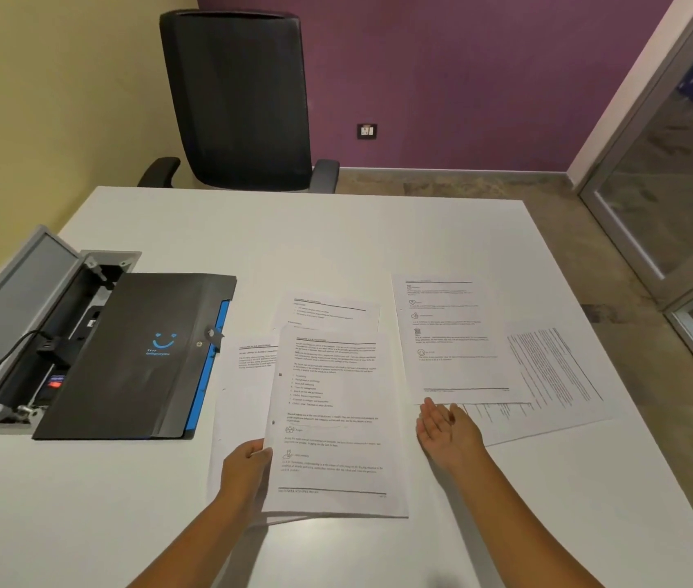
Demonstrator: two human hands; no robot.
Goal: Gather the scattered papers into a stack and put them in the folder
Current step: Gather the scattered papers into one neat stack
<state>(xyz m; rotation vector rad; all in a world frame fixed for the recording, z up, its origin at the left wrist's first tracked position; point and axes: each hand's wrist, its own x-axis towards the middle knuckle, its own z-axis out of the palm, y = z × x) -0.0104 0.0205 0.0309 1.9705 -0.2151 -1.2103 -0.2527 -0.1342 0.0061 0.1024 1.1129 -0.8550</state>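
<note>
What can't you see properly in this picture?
- Head view: left hand fingers, hidden under the held sheet.
- Sheets beneath it, mostly covered.
- Printed words: too small to read.
- Folder contents: shut cover hides them.
- Right hand is open, fully visible.

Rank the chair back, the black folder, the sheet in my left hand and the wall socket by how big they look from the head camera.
1. Folder and chair back: too alike to rank.
2. Sheet held by the left hand, nearer the camera, so flattered.
3. Wall socket, smallest.
</note>
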